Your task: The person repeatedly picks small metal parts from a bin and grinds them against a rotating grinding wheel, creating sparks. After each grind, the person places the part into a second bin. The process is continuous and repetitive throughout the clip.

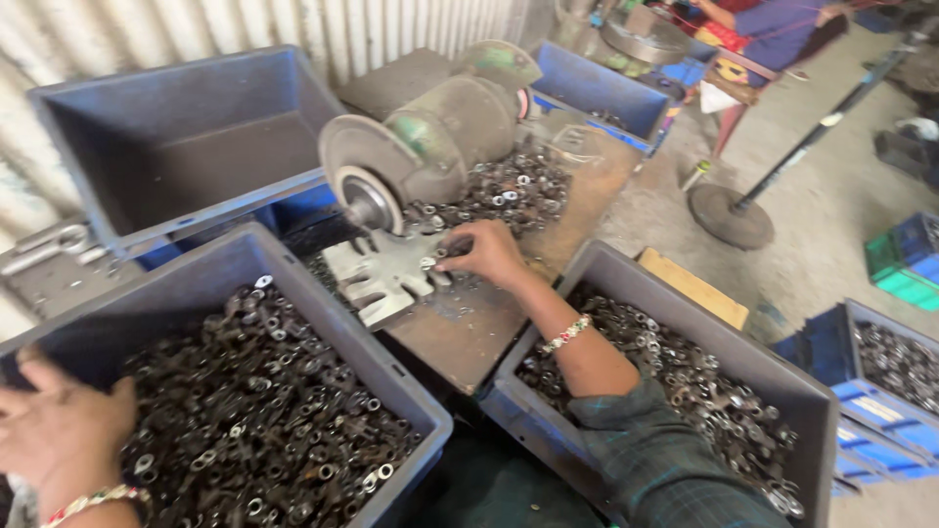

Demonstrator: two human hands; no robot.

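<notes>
Beside the grinder (430,137), at the slotted rest plate (381,274) under its wheel (364,181), the right hand (484,252) pinches a small metal part (427,262) in its fingertips, fingers narrow, holding the part on the plate. Right forearm runs back from the grinder over the right bin (685,401), beaded bracelet (567,333) on the wrist, dark plaid sleeve (665,460) at the elbow. Left hand (61,425) is well left of the grinder, at the near rim of the left bin (245,391), fingers spread loosely on the heap of dark metal parts (264,411); cannot tell if it grips any. Another bracelet (93,501) on that wrist. Right bin holds shinier ring-like parts (704,391). More loose parts (509,191) lie piled on the rusty bench (469,323) right of the grinder. Behind-left of the grinder, a big grey bin (186,137) tilted open toward the camera. Behind-right, a blue crate (602,93). Far right of the grinder, blue crates (880,381) of parts on the floor, a green crate (905,264), a pole on a round base (729,215). Another person (773,29) sits beyond the blue crate, partly cut off by the frame.
</notes>
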